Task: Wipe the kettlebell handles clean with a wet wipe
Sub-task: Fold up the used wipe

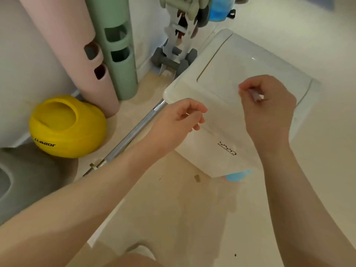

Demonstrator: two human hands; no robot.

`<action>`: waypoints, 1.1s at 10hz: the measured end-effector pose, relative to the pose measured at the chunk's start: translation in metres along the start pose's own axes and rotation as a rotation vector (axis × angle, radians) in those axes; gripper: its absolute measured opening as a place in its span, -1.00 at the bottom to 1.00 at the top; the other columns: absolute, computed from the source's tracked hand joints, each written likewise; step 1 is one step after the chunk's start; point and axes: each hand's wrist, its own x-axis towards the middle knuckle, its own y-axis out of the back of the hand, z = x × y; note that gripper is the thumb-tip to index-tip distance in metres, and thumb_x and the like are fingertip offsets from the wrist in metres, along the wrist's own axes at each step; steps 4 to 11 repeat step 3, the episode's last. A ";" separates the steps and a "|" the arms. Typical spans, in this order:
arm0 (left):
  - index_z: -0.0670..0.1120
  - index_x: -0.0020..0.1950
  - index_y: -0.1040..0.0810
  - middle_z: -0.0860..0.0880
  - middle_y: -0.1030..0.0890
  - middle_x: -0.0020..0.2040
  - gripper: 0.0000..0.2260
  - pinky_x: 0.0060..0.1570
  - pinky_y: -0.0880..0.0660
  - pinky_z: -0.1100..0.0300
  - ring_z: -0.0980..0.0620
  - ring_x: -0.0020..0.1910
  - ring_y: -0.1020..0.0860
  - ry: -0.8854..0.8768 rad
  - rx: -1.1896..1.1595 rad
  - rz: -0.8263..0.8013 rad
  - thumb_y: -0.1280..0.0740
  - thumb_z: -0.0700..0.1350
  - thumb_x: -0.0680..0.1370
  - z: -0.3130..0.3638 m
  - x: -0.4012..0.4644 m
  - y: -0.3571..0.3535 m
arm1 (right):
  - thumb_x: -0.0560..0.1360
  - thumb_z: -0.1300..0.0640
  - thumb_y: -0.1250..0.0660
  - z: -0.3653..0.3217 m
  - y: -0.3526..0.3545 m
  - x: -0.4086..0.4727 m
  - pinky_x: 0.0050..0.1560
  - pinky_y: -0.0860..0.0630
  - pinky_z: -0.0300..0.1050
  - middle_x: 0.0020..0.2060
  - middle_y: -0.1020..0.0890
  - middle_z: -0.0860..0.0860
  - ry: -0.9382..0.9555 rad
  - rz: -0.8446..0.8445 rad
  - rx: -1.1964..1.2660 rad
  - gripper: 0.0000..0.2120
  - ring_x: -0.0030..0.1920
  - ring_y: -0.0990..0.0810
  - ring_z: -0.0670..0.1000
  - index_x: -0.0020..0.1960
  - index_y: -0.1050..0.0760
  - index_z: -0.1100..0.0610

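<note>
Right hand (267, 110) fingers pinch something small; left hand (178, 122) curled, contents unclear; bin (227, 74) logo blurred.

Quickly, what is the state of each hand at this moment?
Left hand: fingers curled, pinching the edge of a thin, nearly see-through white wet wipe.
Right hand: fingers curled, pinching the same wipe's other edge.

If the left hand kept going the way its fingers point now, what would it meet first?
Probably the white wet wipe stretched between both hands, which the left hand already appears to pinch at its edge; beyond it lies the white storage box lid. Depth is unclear.
</note>
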 end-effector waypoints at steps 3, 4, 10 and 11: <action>0.06 -0.11 -0.57 0.13 -0.60 -0.26 -0.77 -0.21 -0.49 0.37 0.25 -0.30 -0.55 0.075 0.059 -0.019 -0.20 -0.22 0.56 -0.020 0.003 0.007 | 0.60 -0.05 -0.03 0.042 -0.014 0.000 -0.28 -0.25 -0.06 -0.34 -0.45 0.13 0.041 -0.418 -0.557 -0.59 -0.22 -0.44 0.20 -0.31 -0.31 0.16; 0.06 -0.11 -0.57 0.13 -0.60 -0.26 -0.77 -0.21 -0.49 0.37 0.25 -0.30 -0.55 0.075 0.059 -0.019 -0.20 -0.22 0.56 -0.020 0.003 0.007 | 0.60 -0.05 -0.03 0.042 -0.014 0.000 -0.28 -0.25 -0.06 -0.34 -0.45 0.13 0.041 -0.418 -0.557 -0.59 -0.22 -0.44 0.20 -0.31 -0.31 0.16; 0.06 -0.11 -0.57 0.13 -0.60 -0.26 -0.77 -0.21 -0.49 0.37 0.25 -0.30 -0.55 0.075 0.059 -0.019 -0.20 -0.22 0.56 -0.020 0.003 0.007 | 0.60 -0.05 -0.03 0.042 -0.014 0.000 -0.28 -0.25 -0.06 -0.34 -0.45 0.13 0.041 -0.418 -0.557 -0.59 -0.22 -0.44 0.20 -0.31 -0.31 0.16; 0.06 -0.11 -0.57 0.13 -0.60 -0.26 -0.77 -0.21 -0.49 0.37 0.25 -0.30 -0.55 0.075 0.059 -0.019 -0.20 -0.22 0.56 -0.020 0.003 0.007 | 0.60 -0.05 -0.03 0.042 -0.014 0.000 -0.28 -0.25 -0.06 -0.34 -0.45 0.13 0.041 -0.418 -0.557 -0.59 -0.22 -0.44 0.20 -0.31 -0.31 0.16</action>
